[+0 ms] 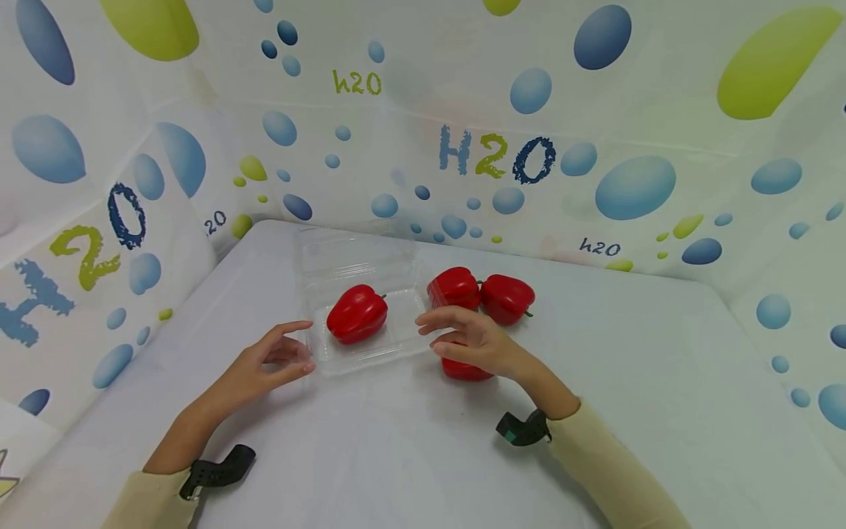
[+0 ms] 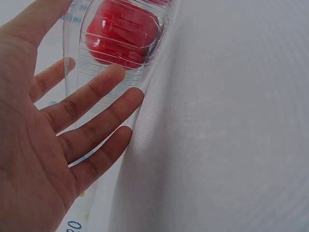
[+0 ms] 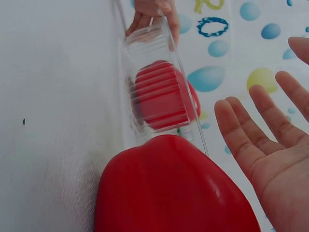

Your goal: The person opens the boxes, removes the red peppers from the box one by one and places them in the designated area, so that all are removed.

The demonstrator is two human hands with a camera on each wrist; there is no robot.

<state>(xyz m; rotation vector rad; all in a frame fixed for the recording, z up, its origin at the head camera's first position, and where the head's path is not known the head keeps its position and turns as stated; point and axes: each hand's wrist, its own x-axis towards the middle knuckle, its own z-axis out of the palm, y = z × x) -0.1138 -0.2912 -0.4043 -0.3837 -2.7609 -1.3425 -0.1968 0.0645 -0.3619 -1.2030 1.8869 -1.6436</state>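
Note:
A clear plastic clamshell box (image 1: 406, 312) lies on the table with its lid (image 1: 357, 253) folded back. Inside it sits one red bell pepper (image 1: 357, 314). My left hand (image 1: 264, 360) is at the box's left side, its fingers extended and apart near the ribbed wall in the left wrist view. Over by the right end, my right hand (image 1: 472, 342) hovers above a red bell pepper (image 1: 466, 371), hiding part of it. That same pepper (image 3: 169, 193) fills the lower right wrist view, and the loosely spread right fingers (image 3: 236, 128) hold nothing.
Two more red bell peppers, one (image 1: 454, 285) beside the box's right end and another (image 1: 507, 300) against it, lie behind the right hand. A white cloth (image 1: 396, 448) covers the table. Printed white sheets (image 1: 423, 110) with blue and green spots close off the back and sides.

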